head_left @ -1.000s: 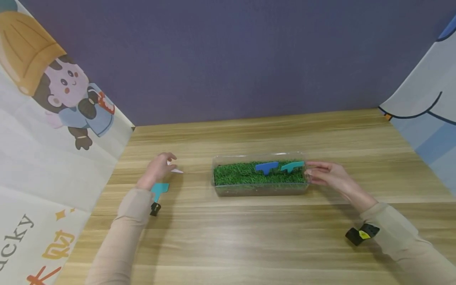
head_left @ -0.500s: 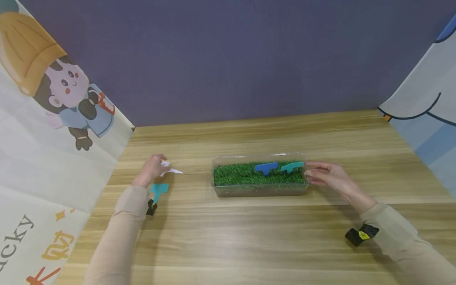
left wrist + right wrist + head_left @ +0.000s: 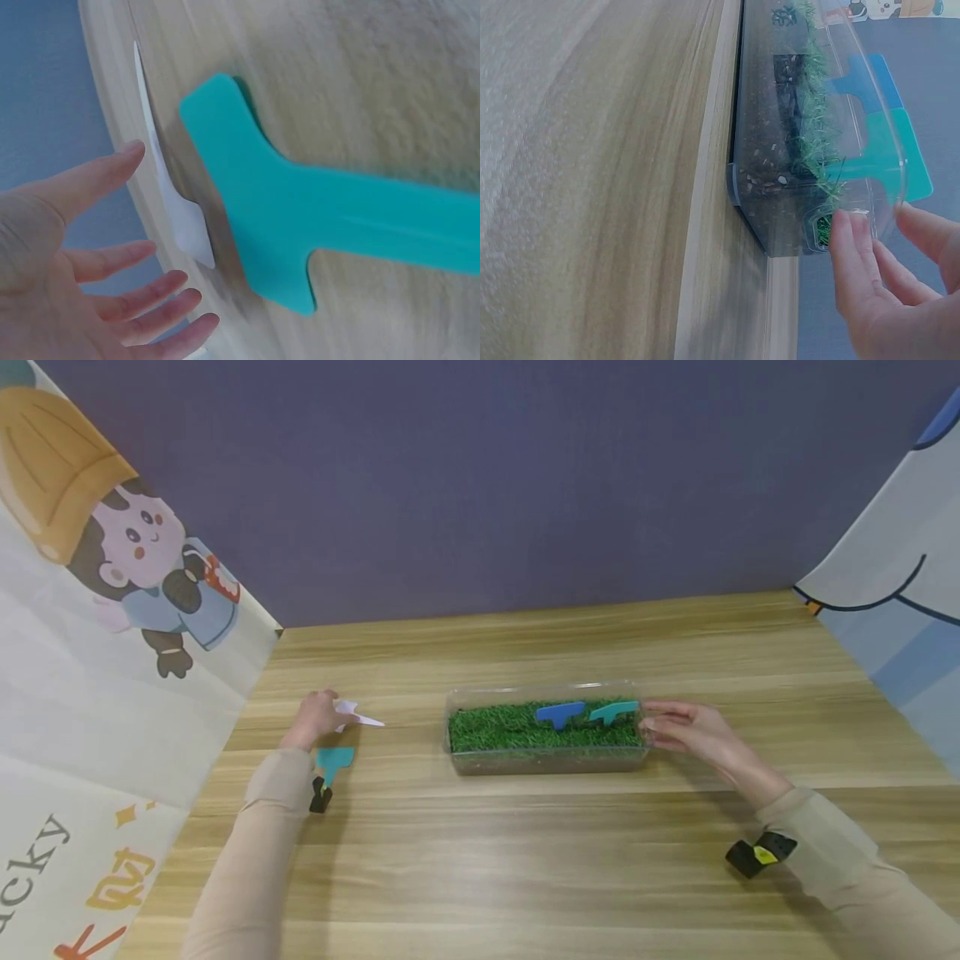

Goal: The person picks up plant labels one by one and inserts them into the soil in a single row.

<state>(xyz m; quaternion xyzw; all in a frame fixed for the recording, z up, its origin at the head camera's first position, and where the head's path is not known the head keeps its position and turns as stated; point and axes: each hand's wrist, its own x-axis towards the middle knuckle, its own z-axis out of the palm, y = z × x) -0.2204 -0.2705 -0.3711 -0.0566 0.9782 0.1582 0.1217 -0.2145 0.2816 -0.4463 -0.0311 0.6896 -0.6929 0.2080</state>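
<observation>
My left hand is beside a white T-shaped plant label lying on the table. In the left wrist view the fingers are spread, with thumb and fingers apart and the white label just beyond them. A teal plant label lies nearer the wrist. My right hand touches the right end of a clear planter box with fairly straight fingers. Green artificial grass fills the box. Standing in it are a blue label and another teal label, towards the right end.
The wooden table meets a dark blue panel at the back. Printed cartoon sheets border the left and right sides. Small black pieces are strapped at both wrists.
My left hand has drawn slightly left, uncovering more of the white label, which stays where it was. The right hand and the planter box look unmoved.
</observation>
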